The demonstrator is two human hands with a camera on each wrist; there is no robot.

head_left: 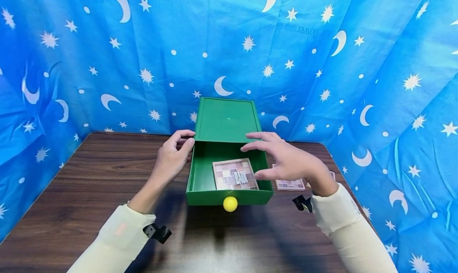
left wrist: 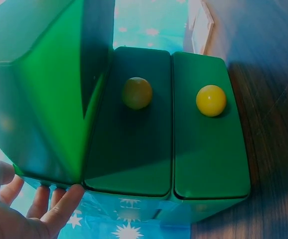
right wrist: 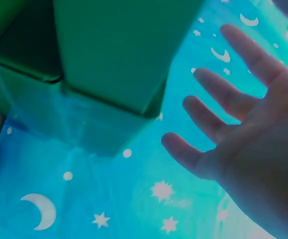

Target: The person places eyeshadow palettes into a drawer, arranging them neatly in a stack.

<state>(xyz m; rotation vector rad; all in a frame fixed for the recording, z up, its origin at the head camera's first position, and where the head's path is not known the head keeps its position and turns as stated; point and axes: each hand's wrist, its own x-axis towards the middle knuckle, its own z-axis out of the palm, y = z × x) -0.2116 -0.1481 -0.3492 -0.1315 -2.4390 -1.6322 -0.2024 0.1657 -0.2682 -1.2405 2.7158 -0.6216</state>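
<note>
A flat palette sits in a green drawer

The top drawer of the green chest is pulled out toward the near side. The palette, full of little colored squares, lies inside it, a bit to the right. A yellow knob sticks out in front. The left hand touches the chest's left side; its fingers are loose and not clenched. The right hand hangs by the drawer's right side, fingers spread, grasping nothing. Below are two pushed-in drawers, each with its own round knob. On the brown tabletop, another palette lies to the right, partly hidden by the right hand. Blue cloth with moons and stars hangs on the far side.
</note>
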